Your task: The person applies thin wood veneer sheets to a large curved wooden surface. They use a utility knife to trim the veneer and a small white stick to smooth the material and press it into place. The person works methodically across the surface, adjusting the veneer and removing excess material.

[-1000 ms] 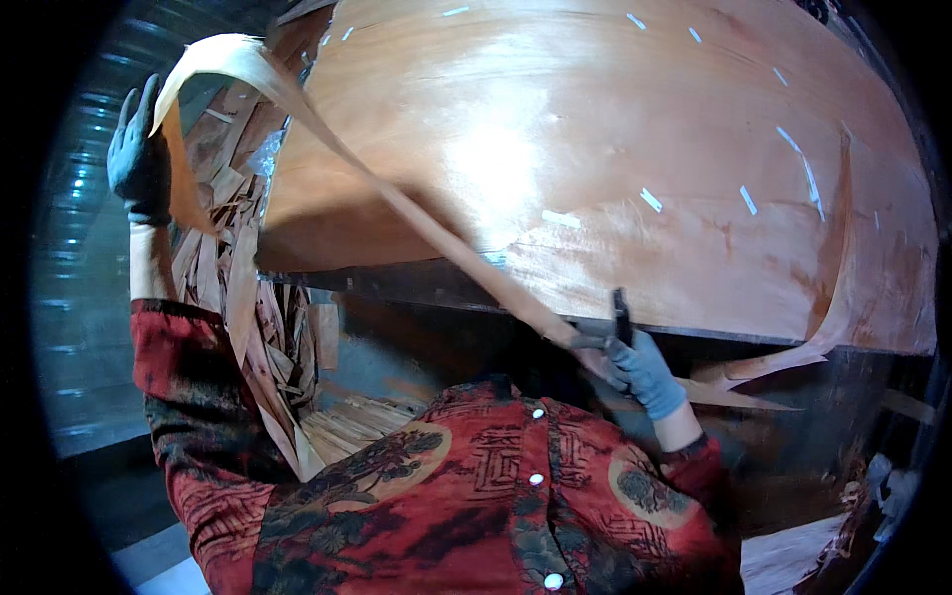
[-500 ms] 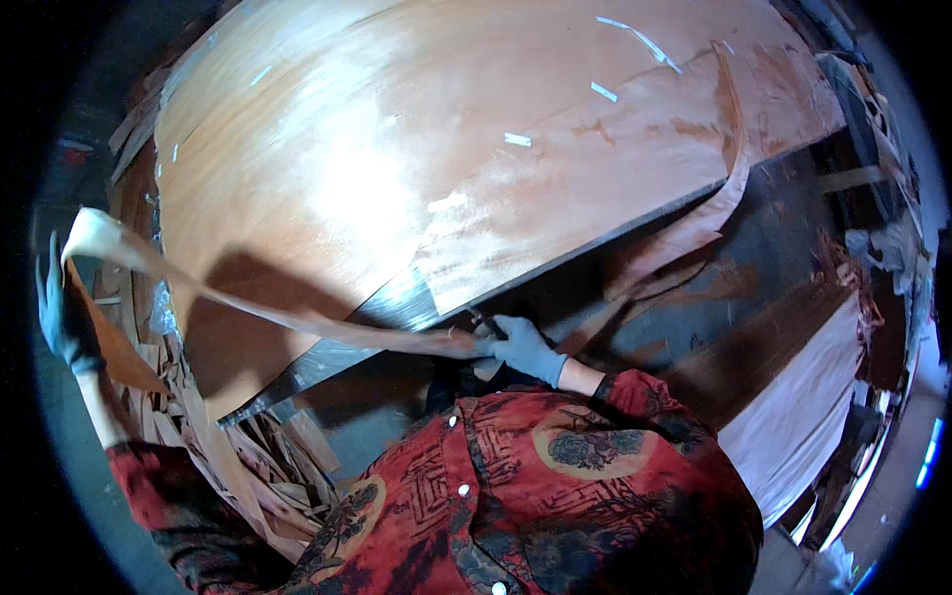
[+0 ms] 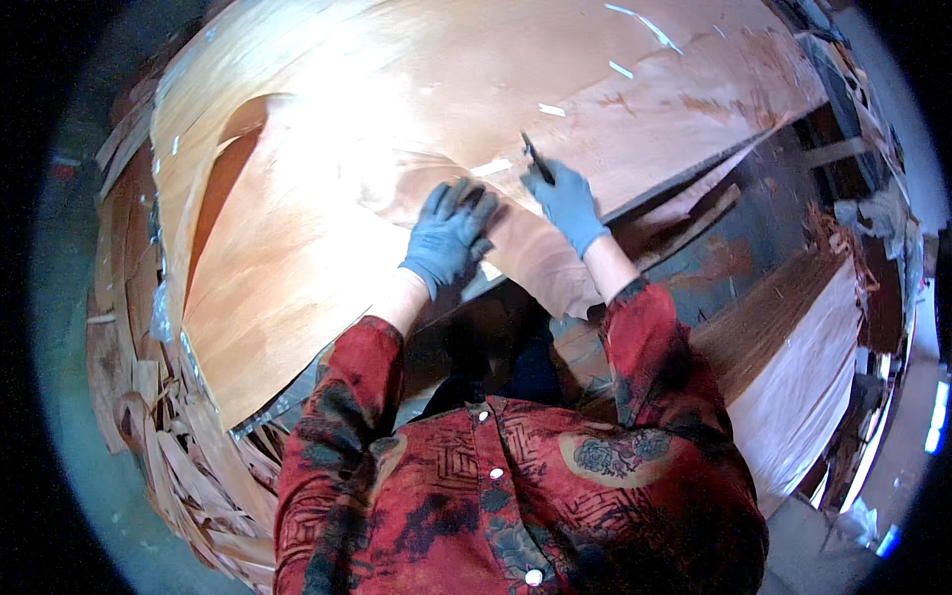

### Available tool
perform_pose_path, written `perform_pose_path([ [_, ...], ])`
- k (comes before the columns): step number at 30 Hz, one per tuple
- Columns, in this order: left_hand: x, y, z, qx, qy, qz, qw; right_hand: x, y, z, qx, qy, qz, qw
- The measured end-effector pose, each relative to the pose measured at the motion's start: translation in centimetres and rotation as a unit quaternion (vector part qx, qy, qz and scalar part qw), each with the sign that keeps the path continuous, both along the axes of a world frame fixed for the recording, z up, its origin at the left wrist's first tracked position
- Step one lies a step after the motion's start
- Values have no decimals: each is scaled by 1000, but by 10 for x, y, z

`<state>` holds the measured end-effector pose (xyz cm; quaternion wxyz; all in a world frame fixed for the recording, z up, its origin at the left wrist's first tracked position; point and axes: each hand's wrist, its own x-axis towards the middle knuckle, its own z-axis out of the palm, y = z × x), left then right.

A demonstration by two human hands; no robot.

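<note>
My left hand [image 3: 451, 236], in a grey-blue glove, presses on a thin wood veneer piece [image 3: 540, 260] with its fingers spread. This piece lies over the near edge of the large veneer sheet [image 3: 684, 79], and one end hangs down toward my body. My right hand [image 3: 569, 206], gloved the same way, is closed round a slim dark knife [image 3: 536, 159] just right of the left hand. The knife points up and away, over the sheet. At the left, another veneer sheet [image 3: 288, 327] lies on top with a curled-up edge. Glare hides detail near the middle.
Torn veneer strips [image 3: 188, 476] are heaped at the left on the floor. To the right, below the stack's dark edge, lies a pale veneer sheet [image 3: 793, 387] beside a brown board. Small white tape pieces [image 3: 621, 70] dot the large sheet.
My left hand has come from the far left, where it held up a long veneer strip, to the middle of the sheet. My right hand has moved farther away, up onto the sheet, with the knife.
</note>
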<state>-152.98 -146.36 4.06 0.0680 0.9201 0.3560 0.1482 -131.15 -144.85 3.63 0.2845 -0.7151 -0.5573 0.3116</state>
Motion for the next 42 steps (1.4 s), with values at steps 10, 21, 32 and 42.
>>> perform_pose_path([
  [10,31,-8,-6,39,81,56,994,36,-6,1,200,-303,-45,931],
  [21,51,-12,-15,101,150,48,982,-22,-129,-102,18,-226,-125,966],
  [32,53,-14,-18,137,172,42,975,-46,-148,-124,-7,-61,-239,969],
  [42,51,-5,-6,51,102,51,992,-51,-203,-172,-235,-306,94,918],
])
